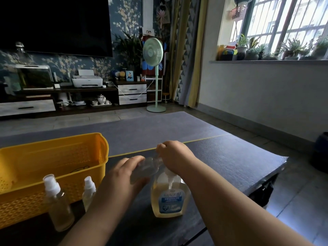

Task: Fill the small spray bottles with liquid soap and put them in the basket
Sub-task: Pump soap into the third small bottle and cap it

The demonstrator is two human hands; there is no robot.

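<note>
While the left hand (127,173) grips the tilted spray bottle (147,166) by the soap bottle (168,197), the right hand (174,153) pinches its neck end: probably uncapping. Next, align the opening under the pump (168,175).

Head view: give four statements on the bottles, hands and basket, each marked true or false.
1. The left hand grips a small clear plastic bottle. True.
2. The right hand rests flat on the dark table. False: it grips that bottle's top end.
3. Both white-capped clear spray bottles sit inside the yellow lattice plastic basket. False: they stand on the table before it.
4. The blue-labelled pump bottle holds yellowish liquid. True.
</note>
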